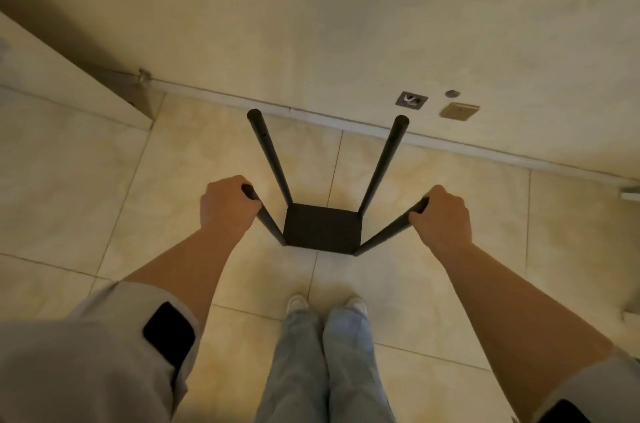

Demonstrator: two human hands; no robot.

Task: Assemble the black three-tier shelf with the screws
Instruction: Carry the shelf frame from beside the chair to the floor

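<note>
**Both hands steady the near posts of the half-built shelf**

The black three-tier shelf [322,226] stands on the pale tiled floor [86,180] just ahead of the person's white shoes [298,301], near the foot of the cream wall [346,24]. Only one tier is in place: a square black board low down, with four thin black round posts rising from its corners.

The left hand [227,202] is clenched round the top of the near post to the left of the board. The right hand [441,216] is clenched round the top of the near post to the right of the board. The two far posts, on the wall side of the board, stand free; a small hole shows in the side of each.

The step in hand looks like setting the frame square before the next tier goes on. To do it well, keep the pull on both posts even, so that the board stays flat on the floor and neither corner joint is levered. Test each post with a light twist for a loose screw. No screws or further boards are in view.

Both forearms reach forward and down, elbows slightly out, knuckles upward and wrists nearly straight. The hands sit level with each other on either side of the board.
</note>
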